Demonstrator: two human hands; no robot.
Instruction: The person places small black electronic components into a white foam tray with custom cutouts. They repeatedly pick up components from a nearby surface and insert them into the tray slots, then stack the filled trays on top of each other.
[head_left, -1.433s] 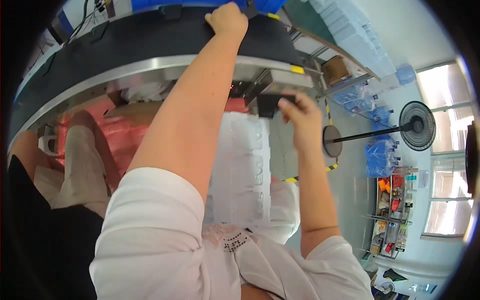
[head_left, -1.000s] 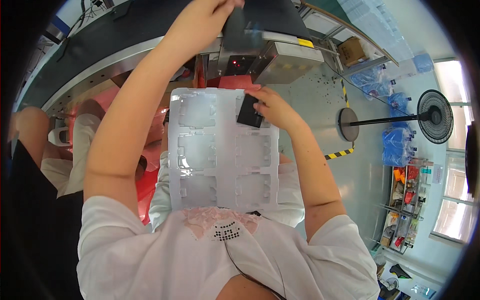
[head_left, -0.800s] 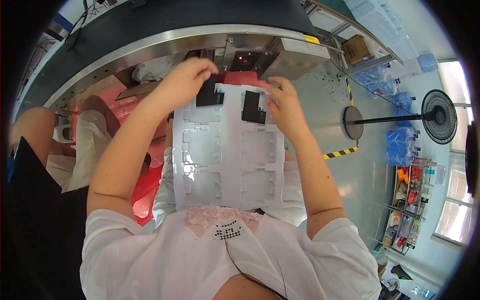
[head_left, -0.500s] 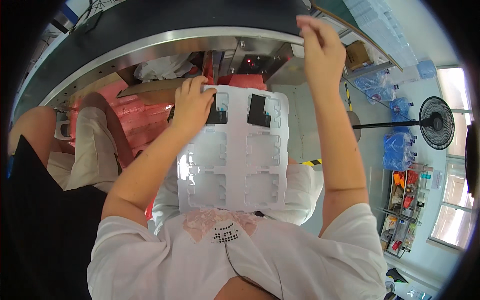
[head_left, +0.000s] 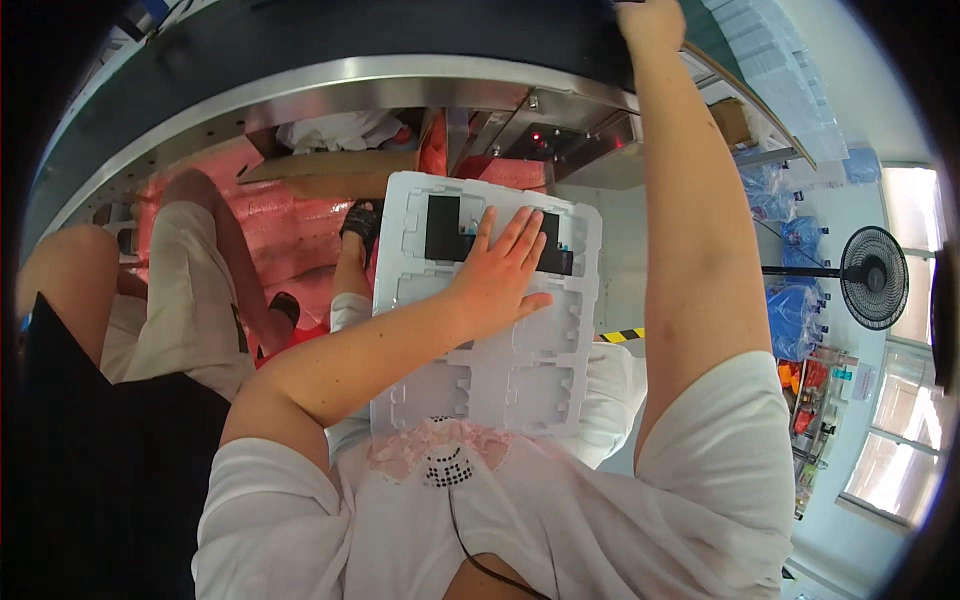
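A white plastic tray (head_left: 488, 390) with several moulded pockets rests on my lap. Two flat black L-shaped pieces lie in its far row: the left piece (head_left: 442, 230) shows almost whole, while the right piece (head_left: 556, 262) is partly covered by my fingers. My left hand (head_left: 503, 275) lies open over the tray, fingers spread toward the right piece and thumb pointing right. At the top edge of the view, my right hand (head_left: 652, 22) reaches over the dark belt (head_left: 400, 30). Its fingers are mostly cut off, so what it may hold does not show.
A metal rail (head_left: 380, 68) runs along the belt's near side. To my left sits another person, with a bent knee (head_left: 185, 240) showing. Under the belt stands an open carton (head_left: 330, 175). A black fan (head_left: 873, 277) and wrapped blue water bottles (head_left: 793, 320) are on the right.
My left hand has moved right, from the tray's far left corner to the right-hand black piece. My right arm has stretched farther out over the belt. The tray has shifted slightly right.
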